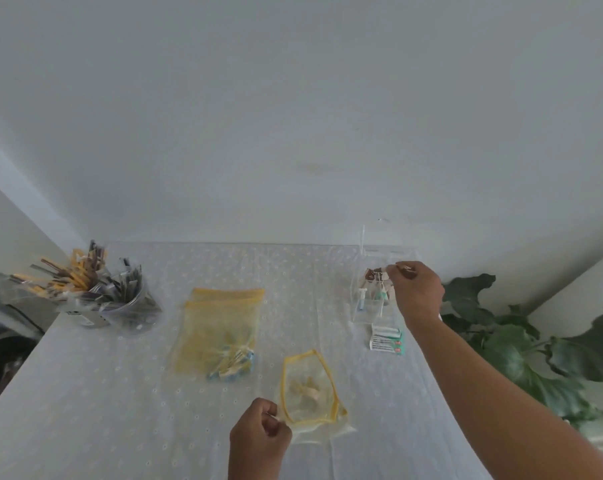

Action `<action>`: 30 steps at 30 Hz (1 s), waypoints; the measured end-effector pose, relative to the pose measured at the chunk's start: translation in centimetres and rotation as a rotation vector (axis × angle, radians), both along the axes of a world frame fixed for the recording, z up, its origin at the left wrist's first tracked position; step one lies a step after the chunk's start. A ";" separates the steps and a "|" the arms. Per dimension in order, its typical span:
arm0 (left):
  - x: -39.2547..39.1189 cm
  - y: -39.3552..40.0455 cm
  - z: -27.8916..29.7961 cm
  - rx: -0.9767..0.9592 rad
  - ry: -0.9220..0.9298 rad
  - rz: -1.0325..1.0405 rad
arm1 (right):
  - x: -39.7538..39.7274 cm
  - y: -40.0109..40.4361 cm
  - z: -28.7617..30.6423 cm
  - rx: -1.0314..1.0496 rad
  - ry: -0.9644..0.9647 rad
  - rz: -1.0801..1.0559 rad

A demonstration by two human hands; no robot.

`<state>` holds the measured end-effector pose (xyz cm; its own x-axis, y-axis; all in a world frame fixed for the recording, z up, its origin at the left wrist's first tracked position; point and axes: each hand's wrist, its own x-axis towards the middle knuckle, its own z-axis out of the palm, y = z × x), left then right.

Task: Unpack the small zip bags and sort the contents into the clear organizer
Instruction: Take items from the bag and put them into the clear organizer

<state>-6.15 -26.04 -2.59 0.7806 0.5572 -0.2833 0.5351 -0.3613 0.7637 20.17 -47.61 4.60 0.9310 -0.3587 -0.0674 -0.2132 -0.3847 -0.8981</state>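
Note:
A small clear zip bag with a yellow rim (308, 388) lies open near the table's front, a few pale pieces inside it. My left hand (260, 433) pinches the bag's left edge. At the far right stands the clear organizer (369, 306), holding small brownish and teal items. My right hand (416, 289) reaches over its top, fingertips pinched on a small pale piece above the organizer. A stack of yellow-rimmed zip bags (220, 327) lies in the middle, with blue and white items in its lower part.
White and teal packets (386, 339) lie in front of the organizer. A clear cup of sticks and sachets (120, 299) stands at the far left. A leafy plant (522, 348) is off the table's right edge. A wall runs behind the table.

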 end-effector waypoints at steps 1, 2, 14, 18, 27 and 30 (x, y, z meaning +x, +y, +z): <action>0.0 0.0 0.0 0.002 -0.005 0.001 | 0.5 0.2 0.0 -0.014 0.005 0.001; 0.0 0.0 0.1 0.003 -0.010 0.004 | 0.9 0.4 -0.1 -0.021 0.011 0.015; 0.0 -0.4 0.9 -0.052 -0.072 -0.002 | -6.1 3.5 -2.4 -0.178 -0.059 0.452; 0.1 -0.3 0.7 -0.050 -0.096 0.007 | -11.6 5.6 -4.7 -0.311 0.113 1.036; -0.8 0.0 -0.6 0.000 -0.027 -0.021 | -14.3 9.1 -9.5 -0.962 0.380 1.022; -1.2 0.4 -1.2 0.018 -0.003 -0.026 | -14.4 9.1 -10.1 -0.949 0.394 1.004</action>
<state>-7.38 -25.62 -3.76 0.7959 0.5416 -0.2705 0.5226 -0.3891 0.7586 5.74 -38.55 -5.48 0.7899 0.3719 -0.4877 0.3325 -0.9278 -0.1691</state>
